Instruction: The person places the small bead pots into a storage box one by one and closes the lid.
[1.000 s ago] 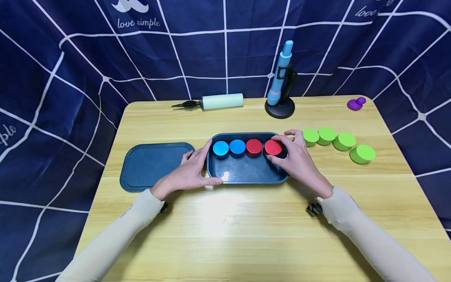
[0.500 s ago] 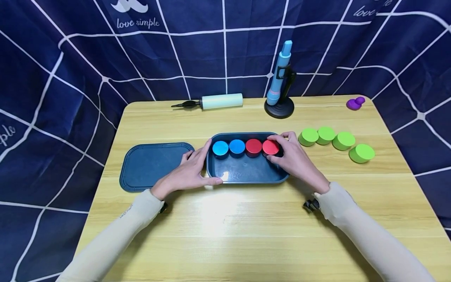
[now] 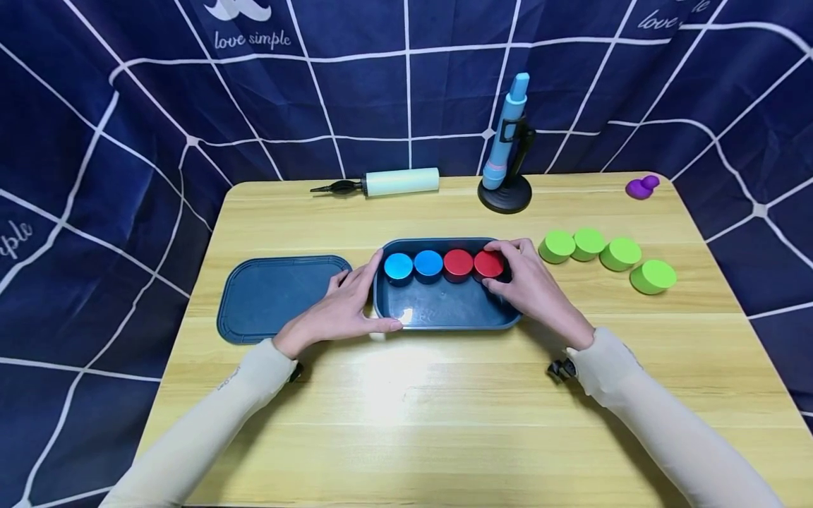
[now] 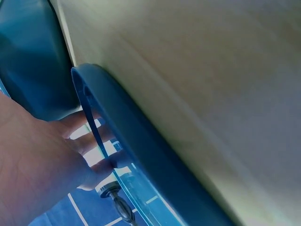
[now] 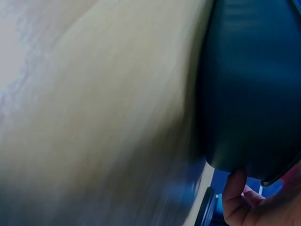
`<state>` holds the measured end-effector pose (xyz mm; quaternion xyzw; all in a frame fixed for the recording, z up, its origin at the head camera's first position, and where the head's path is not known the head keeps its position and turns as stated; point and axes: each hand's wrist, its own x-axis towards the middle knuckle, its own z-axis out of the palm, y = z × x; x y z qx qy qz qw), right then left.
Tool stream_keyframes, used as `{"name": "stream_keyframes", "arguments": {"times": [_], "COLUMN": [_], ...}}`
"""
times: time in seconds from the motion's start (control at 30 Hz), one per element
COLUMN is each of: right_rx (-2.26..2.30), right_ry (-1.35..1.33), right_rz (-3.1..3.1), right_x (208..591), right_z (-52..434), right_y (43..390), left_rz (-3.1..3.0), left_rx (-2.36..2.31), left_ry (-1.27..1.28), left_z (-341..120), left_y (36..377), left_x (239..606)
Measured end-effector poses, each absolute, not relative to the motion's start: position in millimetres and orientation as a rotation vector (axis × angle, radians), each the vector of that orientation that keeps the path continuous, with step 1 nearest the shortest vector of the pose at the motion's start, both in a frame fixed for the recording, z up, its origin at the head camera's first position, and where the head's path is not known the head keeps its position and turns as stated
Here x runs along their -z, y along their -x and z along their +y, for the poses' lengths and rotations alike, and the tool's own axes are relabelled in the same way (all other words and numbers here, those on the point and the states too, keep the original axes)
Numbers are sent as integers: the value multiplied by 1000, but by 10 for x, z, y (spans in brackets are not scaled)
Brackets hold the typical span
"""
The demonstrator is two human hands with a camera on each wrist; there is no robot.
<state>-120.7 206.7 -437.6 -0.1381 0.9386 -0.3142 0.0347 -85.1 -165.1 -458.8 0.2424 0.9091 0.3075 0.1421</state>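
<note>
The red puck (image 3: 488, 263) sits at the right end of the row in the tray (image 3: 444, 310), pinched by the right hand (image 3: 530, 282). The left hand (image 3: 336, 307) lies flat-fingered against the tray's left wall. Wrist views show only the tray's dark outside.

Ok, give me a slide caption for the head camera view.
Right hand grips the second red disc in the blue tray while the left hand steadies the tray's end.
</note>
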Motion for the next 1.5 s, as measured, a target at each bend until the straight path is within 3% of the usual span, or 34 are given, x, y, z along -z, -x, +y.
{"name": "stream_keyframes", "arguments": {"times": [0.8, 1.5], "right_rx": [1111, 1355], "right_ry": [386, 248], "right_rz": [2903, 3079], "right_x": [4279, 4090], "right_z": [2141, 2764], "right_y": [1067, 854], "left_rz": [2617, 2595], "left_rx": [-893, -915], "left_ry": [-696, -678], "left_z": [-1672, -1646], "left_y": [839, 840], "left_x": [4568, 4547]}}
